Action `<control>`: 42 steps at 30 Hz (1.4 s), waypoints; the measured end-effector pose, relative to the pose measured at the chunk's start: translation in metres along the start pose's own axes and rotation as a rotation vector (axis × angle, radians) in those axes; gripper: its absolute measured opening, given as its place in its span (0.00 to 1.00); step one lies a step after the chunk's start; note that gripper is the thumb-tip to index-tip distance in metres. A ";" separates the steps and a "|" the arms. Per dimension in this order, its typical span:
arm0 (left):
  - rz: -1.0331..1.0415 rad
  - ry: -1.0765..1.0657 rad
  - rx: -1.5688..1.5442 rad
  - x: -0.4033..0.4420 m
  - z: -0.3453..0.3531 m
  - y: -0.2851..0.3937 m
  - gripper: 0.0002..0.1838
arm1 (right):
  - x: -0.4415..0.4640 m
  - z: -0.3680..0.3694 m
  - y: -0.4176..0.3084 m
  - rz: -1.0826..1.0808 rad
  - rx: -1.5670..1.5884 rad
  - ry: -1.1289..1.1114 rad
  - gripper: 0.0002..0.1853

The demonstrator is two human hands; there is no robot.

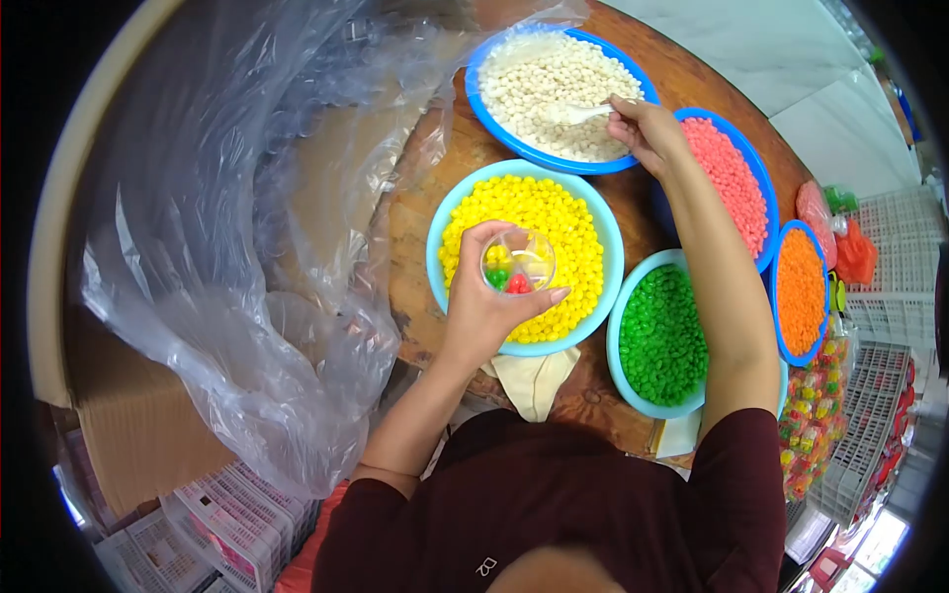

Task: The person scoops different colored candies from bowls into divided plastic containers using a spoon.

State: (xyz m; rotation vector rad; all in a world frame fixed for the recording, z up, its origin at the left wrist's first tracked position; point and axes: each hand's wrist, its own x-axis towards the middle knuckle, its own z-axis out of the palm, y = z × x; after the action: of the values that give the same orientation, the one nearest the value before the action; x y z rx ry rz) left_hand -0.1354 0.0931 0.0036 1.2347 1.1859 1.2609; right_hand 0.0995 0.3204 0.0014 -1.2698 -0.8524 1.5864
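My left hand (481, 314) is wrapped round a small clear plastic cup (519, 262) split into compartments. Green, red and yellow candies show inside it. Directly beneath the cup is a light-blue basin (436, 259) full of yellow candies (568, 227). Farther away, my right hand (647, 133) pinches the handle of a white plastic spoon (583, 114). The spoon's bowl rests among white candies (539, 74) in a blue basin (563, 164), and how much it carries is hard to make out.
Basins of pink candies (727, 178), green candies (662, 336) and orange candies (799, 287) stand to the right on the wooden table (420, 222). At left, a cardboard box (148, 425) has a loose plastic liner (227, 217). White crates (880, 237) and bagged candies (816, 415) sit far right.
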 end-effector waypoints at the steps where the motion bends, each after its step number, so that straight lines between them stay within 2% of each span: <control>1: 0.001 0.010 -0.005 0.002 0.001 -0.004 0.39 | -0.009 0.003 -0.001 -0.015 -0.012 -0.029 0.09; 7: -0.029 -0.003 -0.050 0.001 0.001 -0.020 0.45 | -0.097 0.039 -0.012 -0.051 -0.248 -0.178 0.11; 10: 0.003 0.023 -0.020 0.002 0.005 -0.025 0.44 | -0.130 0.057 -0.008 -0.111 -0.379 -0.177 0.11; 14: 0.060 0.049 0.177 0.001 0.008 -0.016 0.44 | -0.157 0.073 -0.001 -0.278 -0.624 -0.151 0.12; 15: 0.066 0.067 0.208 0.000 0.010 -0.014 0.44 | -0.166 0.080 -0.001 -0.289 -0.720 -0.113 0.09; 18: 0.086 0.091 0.253 0.000 0.014 -0.014 0.44 | -0.177 0.086 0.010 -1.053 -1.099 -0.125 0.05; 19: 0.093 0.093 0.259 0.001 0.015 -0.014 0.44 | -0.177 0.086 0.013 -1.275 -1.141 -0.163 0.04; 22: 0.134 0.099 0.299 0.002 0.017 -0.014 0.44 | -0.204 0.089 0.010 -1.204 -1.344 -0.232 0.05; 23: 0.118 0.094 0.293 0.002 0.018 -0.012 0.43 | -0.205 0.086 0.008 -1.270 -1.375 -0.182 0.06; 26: 0.089 0.065 0.237 -0.001 0.018 -0.009 0.41 | -0.193 0.049 -0.018 -1.250 -1.328 0.103 0.06; 28: 0.088 0.040 0.150 -0.001 0.019 -0.014 0.40 | -0.159 -0.010 -0.030 -1.069 -1.253 0.409 0.07; 30: 0.043 0.003 0.073 -0.002 0.022 -0.013 0.39 | -0.135 -0.079 -0.036 -0.758 -1.248 0.601 0.09; 32: 0.007 -0.036 0.023 -0.004 0.025 -0.003 0.39 | -0.109 -0.152 -0.019 -0.601 -1.302 0.723 0.11; 35: -0.006 -0.100 0.003 -0.007 0.033 -0.002 0.39 | -0.100 -0.187 0.004 -0.214 -0.729 0.609 0.11; 38: -0.007 -0.150 0.027 -0.008 0.042 0.003 0.39 | -0.092 -0.185 0.025 -0.126 -0.357 0.546 0.11; 42: -0.031 -0.162 0.046 -0.011 0.049 0.008 0.41 | -0.089 -0.187 0.028 -0.109 -0.206 0.567 0.09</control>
State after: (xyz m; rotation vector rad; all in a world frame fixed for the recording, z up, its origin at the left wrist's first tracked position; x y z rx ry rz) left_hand -0.0866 0.0826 0.0112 1.3210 1.1169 1.0940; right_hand 0.2802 0.2228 -0.0368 -1.6775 -0.7114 0.9869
